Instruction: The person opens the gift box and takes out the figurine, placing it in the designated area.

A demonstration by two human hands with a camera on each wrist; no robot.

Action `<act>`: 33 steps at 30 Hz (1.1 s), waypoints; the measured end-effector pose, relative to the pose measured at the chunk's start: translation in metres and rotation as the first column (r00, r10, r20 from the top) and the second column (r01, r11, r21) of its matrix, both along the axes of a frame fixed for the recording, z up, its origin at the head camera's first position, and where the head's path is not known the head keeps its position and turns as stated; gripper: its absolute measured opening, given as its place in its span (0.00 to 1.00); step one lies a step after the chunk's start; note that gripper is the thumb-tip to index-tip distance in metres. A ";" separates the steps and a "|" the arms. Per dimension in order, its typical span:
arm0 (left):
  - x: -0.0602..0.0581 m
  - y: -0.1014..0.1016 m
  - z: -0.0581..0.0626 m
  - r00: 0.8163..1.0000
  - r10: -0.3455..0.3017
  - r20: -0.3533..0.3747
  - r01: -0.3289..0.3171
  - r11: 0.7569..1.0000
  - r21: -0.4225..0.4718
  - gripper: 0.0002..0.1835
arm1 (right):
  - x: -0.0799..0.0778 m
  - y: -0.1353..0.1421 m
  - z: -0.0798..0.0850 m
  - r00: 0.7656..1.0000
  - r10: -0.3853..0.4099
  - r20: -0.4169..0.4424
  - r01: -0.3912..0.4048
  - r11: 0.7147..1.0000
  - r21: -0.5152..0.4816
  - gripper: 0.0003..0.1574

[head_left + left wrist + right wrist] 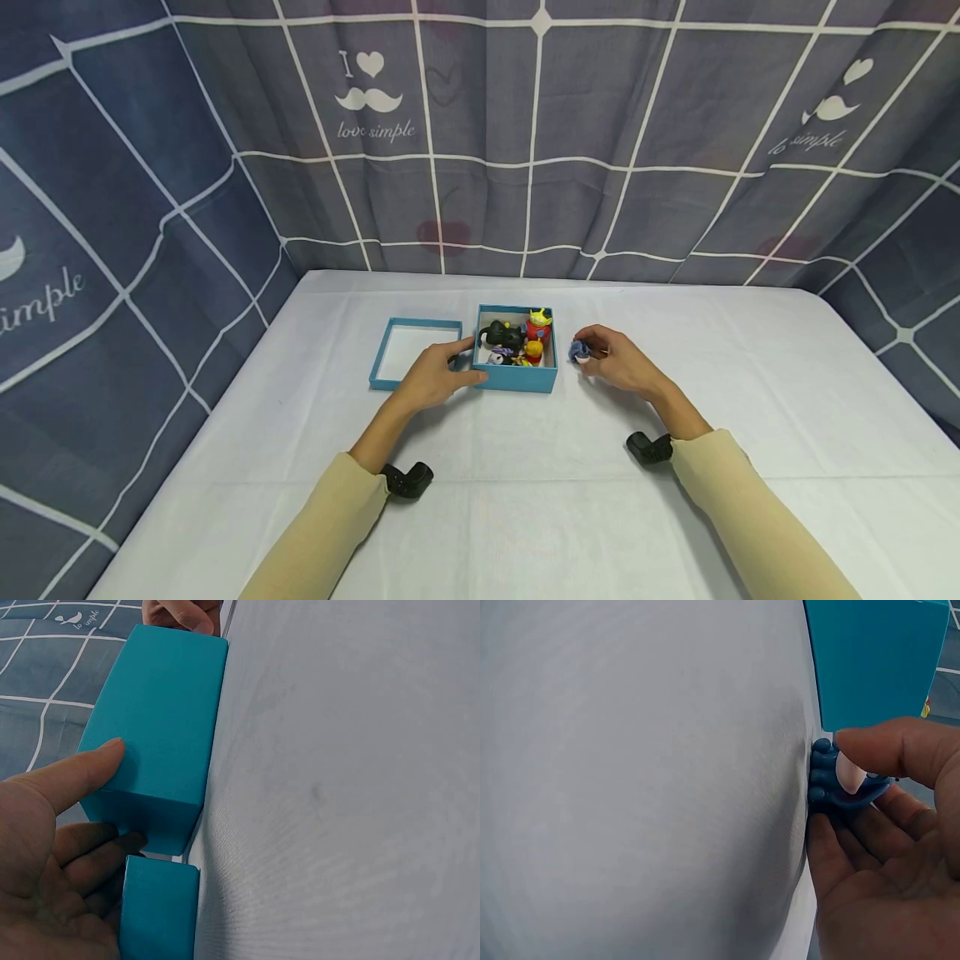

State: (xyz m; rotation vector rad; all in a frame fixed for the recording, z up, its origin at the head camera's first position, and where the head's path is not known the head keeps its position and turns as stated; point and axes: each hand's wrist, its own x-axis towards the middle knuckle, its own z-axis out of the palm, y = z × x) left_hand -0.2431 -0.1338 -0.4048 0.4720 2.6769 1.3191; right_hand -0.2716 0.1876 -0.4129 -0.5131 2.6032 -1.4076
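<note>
A teal box point(514, 380) stands on the table with several small toy figures inside. My left hand point(437, 375) grips its near left corner, thumb on the front wall and fingers at the left side; the left wrist view shows that thumb point(101, 763) flat against the teal wall. Just right of the box, my right hand point(621, 358) pinches a small blue toy figure point(577, 350) between thumb and fingers. Up close in the right wrist view, the blue figure point(825, 776) has a pale belly and rounded feet, and sits right at the white cloth.
Left of the box lies its teal lid point(424, 322), white inside, with its rim up. In the box are a black figure point(506, 335), a red-suited figure point(537, 331) and a yellow-and-red one point(533, 350). A grey checked curtain point(480, 100) hangs behind the white-covered table point(525, 517).
</note>
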 end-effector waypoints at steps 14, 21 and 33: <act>-0.001 0.001 0.000 1.000 -0.008 -0.011 0.008 1.000 -0.004 0.38 | 0.002 0.000 0.004 0.999 -0.043 0.013 0.043 0.999 0.011 0.37; -0.001 -0.001 0.000 1.000 -0.007 -0.004 0.007 1.000 0.000 0.38 | 0.007 -0.004 0.012 0.993 -0.117 -0.030 0.116 0.993 -0.022 0.36; 0.000 -0.001 -0.002 1.000 -0.009 -0.003 0.009 1.000 0.001 0.38 | 0.005 -0.016 0.018 0.955 -0.215 -0.204 0.194 0.974 -0.118 0.25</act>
